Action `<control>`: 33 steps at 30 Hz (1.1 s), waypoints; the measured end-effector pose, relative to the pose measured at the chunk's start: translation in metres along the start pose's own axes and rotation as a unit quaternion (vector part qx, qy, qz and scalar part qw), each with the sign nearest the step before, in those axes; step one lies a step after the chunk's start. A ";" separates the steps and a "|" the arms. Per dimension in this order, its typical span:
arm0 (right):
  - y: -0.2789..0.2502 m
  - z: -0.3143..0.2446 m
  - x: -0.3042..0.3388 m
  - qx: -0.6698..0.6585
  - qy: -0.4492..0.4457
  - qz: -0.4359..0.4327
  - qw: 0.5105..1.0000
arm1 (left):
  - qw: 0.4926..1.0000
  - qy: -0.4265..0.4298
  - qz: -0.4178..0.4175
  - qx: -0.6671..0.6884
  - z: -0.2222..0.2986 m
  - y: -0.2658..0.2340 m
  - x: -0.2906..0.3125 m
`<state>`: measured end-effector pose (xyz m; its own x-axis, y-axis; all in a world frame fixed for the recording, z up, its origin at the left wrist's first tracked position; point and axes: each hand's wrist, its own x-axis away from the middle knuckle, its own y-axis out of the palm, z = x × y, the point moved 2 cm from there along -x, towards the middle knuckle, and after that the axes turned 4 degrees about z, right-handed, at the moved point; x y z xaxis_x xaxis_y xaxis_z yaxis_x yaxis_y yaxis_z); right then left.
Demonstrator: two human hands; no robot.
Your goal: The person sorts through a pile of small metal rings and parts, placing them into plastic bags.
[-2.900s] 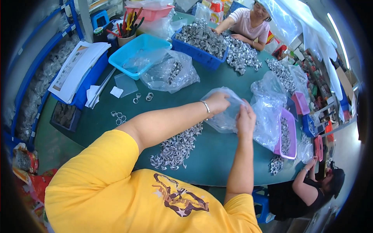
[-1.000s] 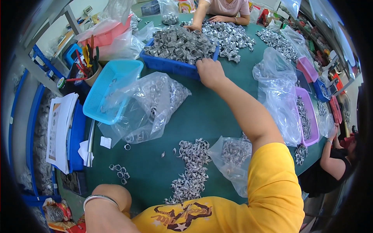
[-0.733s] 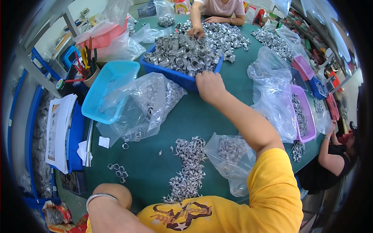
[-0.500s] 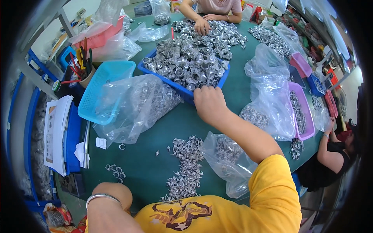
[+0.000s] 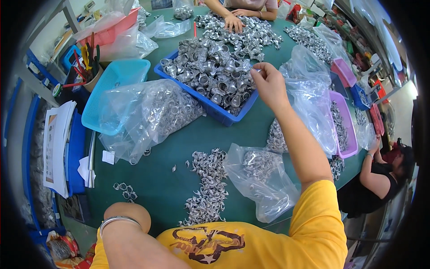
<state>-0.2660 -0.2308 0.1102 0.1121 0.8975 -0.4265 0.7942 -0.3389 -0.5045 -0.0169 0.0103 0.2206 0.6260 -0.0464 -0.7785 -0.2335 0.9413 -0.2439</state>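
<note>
My right hand is raised at the right corner of a blue plastic bin. Its thumb and fingertips are pinched together beside the heaped metal pieces; what they hold, if anything, cannot be made out. The bin is piled high with silvery ring-shaped metal parts. Low at the left, my left hand is bent down past a wrist bangle, its fingers hidden. Several loose metal rings lie just beyond it. A long pile of small curved metal pieces lies on the green table in front of me.
Clear bags of metal parts lie left and right of the pile. A turquoise basket stands left, a lilac basket right. Across the table a co-worker's hand rests on more parts; another person sits at right.
My right hand has left the bin's front rim and moved up and right to its right corner, fingers now pinched. The view has shifted slightly.
</note>
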 end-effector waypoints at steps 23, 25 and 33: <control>-0.015 -0.009 0.075 -0.523 0.084 -0.214 0.821 | 0.997 0.017 0.062 0.040 -0.009 0.008 0.000; -0.014 -0.013 0.083 -0.523 0.078 -0.236 0.816 | 0.997 0.021 0.056 0.041 -0.009 0.009 -0.001; -0.011 -0.010 0.095 -0.540 0.060 -0.241 0.804 | 0.995 -0.039 -0.015 0.087 -0.005 0.017 0.015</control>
<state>-0.2582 -0.1393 0.0827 -0.3592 0.8940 -0.2679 0.8104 0.4412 0.3856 -0.0151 0.0241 0.2024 0.6879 -0.0560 -0.7236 -0.0848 0.9840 -0.1568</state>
